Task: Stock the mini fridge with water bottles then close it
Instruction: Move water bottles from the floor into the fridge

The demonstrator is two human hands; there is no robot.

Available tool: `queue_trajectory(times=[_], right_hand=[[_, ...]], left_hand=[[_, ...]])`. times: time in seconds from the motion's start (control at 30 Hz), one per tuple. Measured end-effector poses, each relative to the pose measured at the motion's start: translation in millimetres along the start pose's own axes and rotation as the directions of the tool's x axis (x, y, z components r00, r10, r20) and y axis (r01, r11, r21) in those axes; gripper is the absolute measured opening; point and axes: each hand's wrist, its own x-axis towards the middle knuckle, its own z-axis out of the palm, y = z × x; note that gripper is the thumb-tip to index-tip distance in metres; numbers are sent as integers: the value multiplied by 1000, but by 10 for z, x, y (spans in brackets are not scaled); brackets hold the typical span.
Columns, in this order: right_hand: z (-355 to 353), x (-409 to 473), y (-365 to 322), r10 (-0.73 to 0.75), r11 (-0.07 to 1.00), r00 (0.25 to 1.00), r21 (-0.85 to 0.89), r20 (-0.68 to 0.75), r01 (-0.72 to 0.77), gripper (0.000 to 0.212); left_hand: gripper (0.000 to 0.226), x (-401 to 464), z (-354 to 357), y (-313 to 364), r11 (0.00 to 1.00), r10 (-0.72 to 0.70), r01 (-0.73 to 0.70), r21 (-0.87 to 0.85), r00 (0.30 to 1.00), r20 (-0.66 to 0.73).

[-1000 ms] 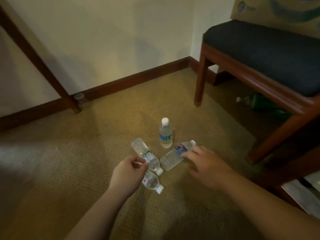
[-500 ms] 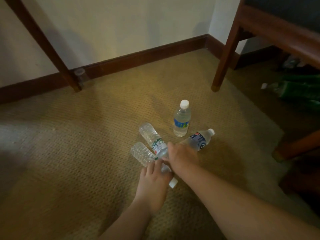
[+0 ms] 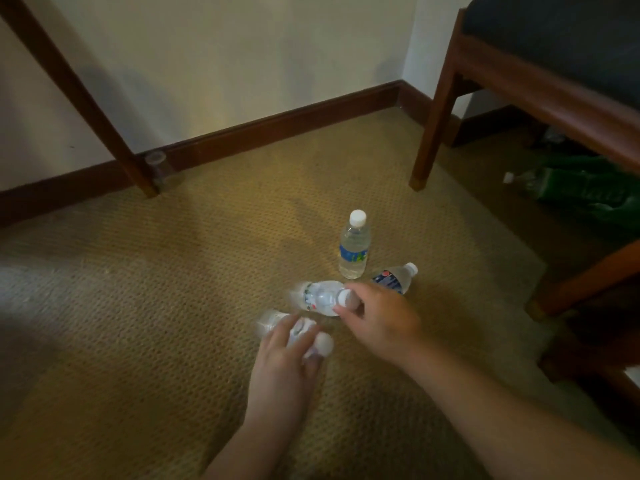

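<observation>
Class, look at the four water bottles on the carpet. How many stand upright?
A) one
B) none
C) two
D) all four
A: only the blue-labelled bottle stands cap up; one bottle lies beside it, and the left hand and right hand each grip a lying bottle.

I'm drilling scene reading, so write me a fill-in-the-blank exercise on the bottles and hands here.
1. The bottle with the blue label stands ____ on the carpet.
2. The right hand grips its bottle at the ____ end.
3. The left hand holds ____ bottle.
4. The chair has a ____ frame.

Missing words: upright; cap; one; wooden
</observation>
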Motion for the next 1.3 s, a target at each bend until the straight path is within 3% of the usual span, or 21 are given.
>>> queue_trajectory(times=[0.13, 0.2, 0.27, 0.43, 0.57, 0.73, 0.87, 1.03, 1.13, 1.3], right_hand=[[-528, -363, 45, -71, 995, 993, 63, -93, 77, 29], [-857, -567, 54, -81, 994, 988, 61, -134, 90, 26], [-1215, -788, 63, -65, 994, 985, 72, -157, 77, 26], [-2055, -1397, 144, -20, 1000, 968, 18, -249, 25, 26], [-2546, -1937, 234, 68, 997, 930, -16, -362, -79, 34], [-2907, -2595, 404, 175, 976, 840, -20, -513, -216, 32], [-3105, -3107, 526, 265, 942, 748, -3, -608, -336, 19], [-3332, -3570, 677, 370, 887, 615, 69, -697, -457, 21], [-3443, -3724, 803, 381, 865, 546, 80, -746, -495, 20], [-3613, -3674, 1145, 349, 834, 508, 14, -788, -552, 30]], left_hand=[[28, 268, -492, 417, 928, -277, 279, -247, 960, 41], [20, 366, -709, 648, 891, -305, 322, -320, 947, 104], [11, 465, -892, 906, 895, -241, 277, -349, 960, 143], [29, 857, -1316, 1726, 924, 38, 62, -376, 967, 252], [29, 1004, -1521, 2521, 888, 355, -194, -416, 864, 357], [21, 929, -1416, 3358, 791, 565, -328, -517, 715, 412], [25, 782, -1240, 3880, 708, 681, -416, -570, 618, 393], [25, 586, -1099, 4357, 612, 774, -491, -620, 532, 343], [33, 502, -1039, 4552, 589, 791, -503, -632, 517, 326], [32, 383, -887, 4718, 598, 783, -525, -606, 543, 303]])
